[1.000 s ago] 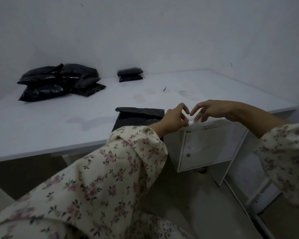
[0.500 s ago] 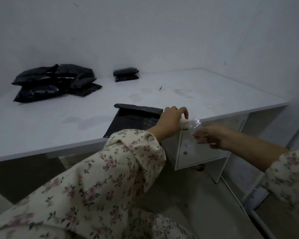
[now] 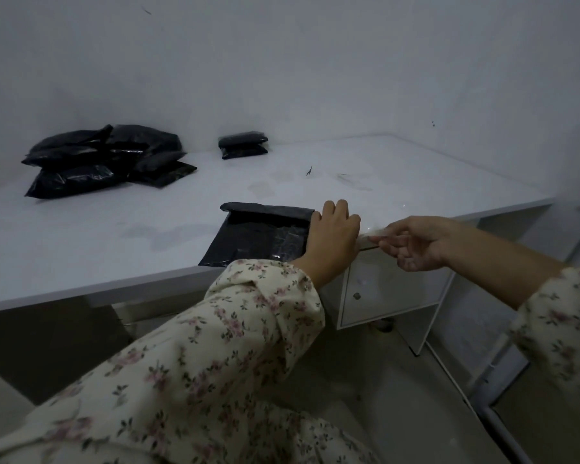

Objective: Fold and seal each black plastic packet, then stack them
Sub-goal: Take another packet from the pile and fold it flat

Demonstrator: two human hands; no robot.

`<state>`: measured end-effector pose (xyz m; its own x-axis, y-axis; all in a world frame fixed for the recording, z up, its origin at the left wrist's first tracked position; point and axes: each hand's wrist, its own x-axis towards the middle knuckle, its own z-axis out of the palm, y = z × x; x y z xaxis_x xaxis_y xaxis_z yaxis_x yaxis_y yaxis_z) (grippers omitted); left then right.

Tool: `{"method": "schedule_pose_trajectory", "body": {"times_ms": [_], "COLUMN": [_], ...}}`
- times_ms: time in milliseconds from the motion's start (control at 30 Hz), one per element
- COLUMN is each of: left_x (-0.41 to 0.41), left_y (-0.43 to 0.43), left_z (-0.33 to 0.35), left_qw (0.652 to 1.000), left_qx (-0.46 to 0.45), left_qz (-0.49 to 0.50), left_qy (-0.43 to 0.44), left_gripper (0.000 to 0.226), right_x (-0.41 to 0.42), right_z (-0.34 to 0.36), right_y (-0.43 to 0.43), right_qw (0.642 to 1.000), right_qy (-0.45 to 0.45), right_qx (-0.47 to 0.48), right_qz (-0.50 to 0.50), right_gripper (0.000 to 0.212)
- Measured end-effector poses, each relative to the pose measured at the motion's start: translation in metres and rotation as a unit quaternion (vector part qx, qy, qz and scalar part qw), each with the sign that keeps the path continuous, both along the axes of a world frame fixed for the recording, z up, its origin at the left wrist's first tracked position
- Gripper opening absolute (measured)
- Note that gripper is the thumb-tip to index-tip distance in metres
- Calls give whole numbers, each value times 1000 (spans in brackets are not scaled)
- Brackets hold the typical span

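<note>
White walls meet in a corner behind a wide white desk (image 3: 81, 236) that fills the view from nine o'clock across to two; the light is dim. Below its front edge, at about four o'clock, hangs a white drawer unit (image 3: 382, 289) with a small lock.

Far back at ten o'clock lies a loose heap of black packets (image 3: 104, 162). The packet in hand (image 3: 255, 236) lies flat at the centre, its near end reaching the desk's front edge and its far end folded over into a flap. A small neat stack (image 3: 243, 145) sits at about eleven o'clock, well apart from both.

Your left grip (image 3: 332, 232) rests at the packet's right edge with the fingers bent down; I cannot tell whether they pinch anything. Your right grip (image 3: 419, 244), just beside it at three o'clock, is clamped on a thin clear strip (image 3: 375, 231), pinched between thumb and fingers.

The packet looks light, soft and glossy, so it will likely slide on the smooth desk; pin it flat with the palm and press along the flap, not the slack middle. The strip is flimsy and may curl or cling to your fingers.

A small dark scrap (image 3: 309, 170) lies at one o'clock; nothing stands between the packet and the stack.
</note>
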<state>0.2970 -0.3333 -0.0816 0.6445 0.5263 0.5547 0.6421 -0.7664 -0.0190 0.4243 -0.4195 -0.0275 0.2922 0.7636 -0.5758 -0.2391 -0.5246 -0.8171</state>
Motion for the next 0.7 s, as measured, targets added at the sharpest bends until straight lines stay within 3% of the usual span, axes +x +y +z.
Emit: {"method": "schedule_pose_trajectory", "body": {"times_ms": [433,700], "left_x": [-2,-8], "left_y": [-7,-12], "left_z": [9,10], "left_qw": [998,999], "left_qx": [61,49], "left_qz": [12,11], "left_qy": [17,-1], "left_gripper": [14,14], "right_x": [9,7], "right_z": [14,12], "right_y": [15,32], "right_qw": [1000,999], "right_qy": [4,4], "right_qx": [1,-21], "right_qz": [2,-28], "right_gripper": [9,13]}}
